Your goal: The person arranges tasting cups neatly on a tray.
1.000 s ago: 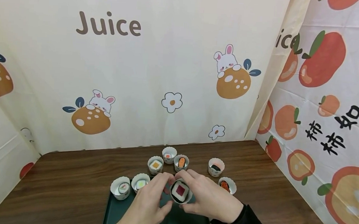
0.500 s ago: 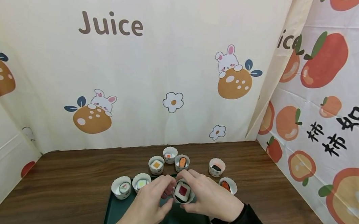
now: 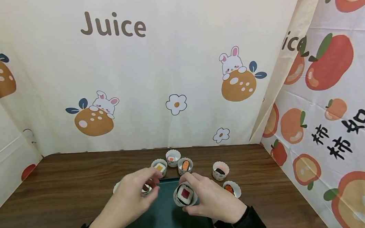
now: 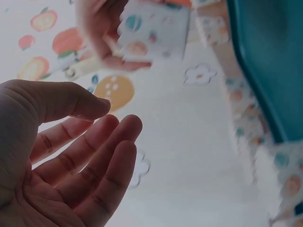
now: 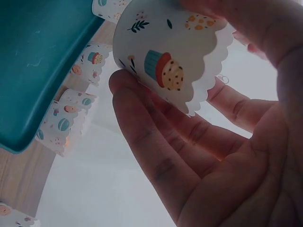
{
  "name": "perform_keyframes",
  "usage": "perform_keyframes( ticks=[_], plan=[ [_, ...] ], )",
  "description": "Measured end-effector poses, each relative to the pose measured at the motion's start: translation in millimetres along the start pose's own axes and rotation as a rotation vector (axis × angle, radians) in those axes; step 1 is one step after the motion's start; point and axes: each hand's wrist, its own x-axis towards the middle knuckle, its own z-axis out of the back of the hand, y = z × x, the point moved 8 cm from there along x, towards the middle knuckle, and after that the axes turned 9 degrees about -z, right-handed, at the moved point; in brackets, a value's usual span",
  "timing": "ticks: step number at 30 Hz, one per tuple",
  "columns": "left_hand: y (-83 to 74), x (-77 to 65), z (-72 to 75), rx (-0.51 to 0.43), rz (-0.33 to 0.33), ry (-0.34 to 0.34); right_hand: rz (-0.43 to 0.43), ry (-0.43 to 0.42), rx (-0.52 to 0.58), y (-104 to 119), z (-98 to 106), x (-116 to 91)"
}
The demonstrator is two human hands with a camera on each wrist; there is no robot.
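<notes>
My right hand (image 3: 213, 200) grips a scalloped white paper baking cup (image 5: 187, 45) printed with cupcakes and leaves, thumb on one side and fingers on the other. Inside the cup sits a square sushi piece (image 3: 185, 194), white with a red centre and a dark wrap, seen from above in the head view. The cup is over the dark green tray (image 3: 166, 213). My left hand (image 3: 130, 194) is to the left, apart from that cup, its fingers loosely bent. Nothing lies between its thumb and fingers (image 4: 102, 165) in the left wrist view.
Behind the tray stand three paper cups with sushi pieces, one with a yellow centre (image 3: 159, 167), one with orange topping (image 3: 185, 165). Two more, a pinkish cup (image 3: 220, 170) and a red-topped one (image 3: 232, 189), stand right. My left hand partly hides cups at the tray's left.
My left hand has drawn away from the held cup toward the left, now covering the cups at the tray's left corner. The right hand keeps hold of its cup in nearly the same place.
</notes>
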Motion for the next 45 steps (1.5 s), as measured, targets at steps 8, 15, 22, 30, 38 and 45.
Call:
perform_keyframes(
  ticks=[8, 15, 22, 30, 38, 45],
  plan=[
    [13.0, -1.0, 38.4, 0.098, 0.080, -0.075, 0.016, -0.007, 0.003, 1.1, -3.2, 12.2],
    [14.4, -2.2, 53.7, 0.098, 0.024, -0.133, 0.001, 0.014, -0.006, -0.3, -9.9, 34.5],
    [16.8, -3.6, 56.6, 0.083, 0.042, -0.127, -0.059, 0.060, -0.026, -5.6, -23.2, 59.9],
    [16.2, -3.9, 61.3, 0.086, 0.046, -0.131, -0.057, 0.081, -0.084, -8.9, -40.0, 82.6],
    [16.7, -1.8, 57.8, 0.087, 0.044, -0.115, -0.081, 0.103, -0.138, -15.9, -54.5, 92.4],
    [16.6, -3.6, 60.5, 0.113, 0.039, -0.124, -0.105, 0.105, -0.169, -11.4, -58.9, 97.2]
  ],
)
